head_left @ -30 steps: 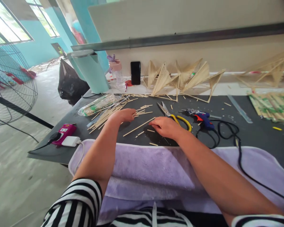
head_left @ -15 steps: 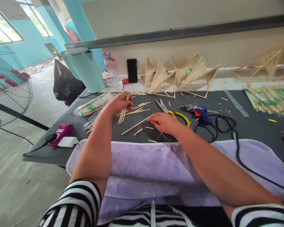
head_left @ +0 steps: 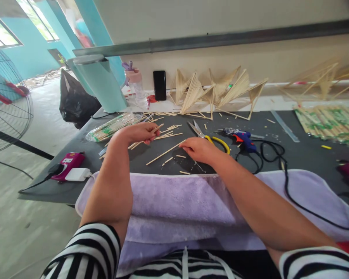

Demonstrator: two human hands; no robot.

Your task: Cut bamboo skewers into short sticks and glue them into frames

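Note:
My left hand (head_left: 142,132) is closed around a few thin wooden sticks (head_left: 159,127), held slanting, with their lower ends showing below the palm. Between the thumb and fingers of my right hand (head_left: 198,149) is the end of one long wooden stick (head_left: 164,153), which slants down to the left, low over the dark table. Loose sticks (head_left: 171,135) lie between the hands, and short cut pieces (head_left: 180,156) are scattered in front. Scissors with yellow handles (head_left: 201,134) rest just behind my right hand, partly covered by it.
Zigzag stick models (head_left: 193,95) stand along the wall beside a phone (head_left: 159,86), a bottle (head_left: 134,83) and a pale blue jug (head_left: 103,83). A blue glue gun (head_left: 246,141) and its cable lie right. Packed sticks (head_left: 331,122), a power strip (head_left: 69,164) and a purple towel (head_left: 174,193) are around.
My left hand has turned and lowered slightly, tipping its sticks from steep to a flatter slant. My right hand still pinches the long stick. The view has shifted slightly.

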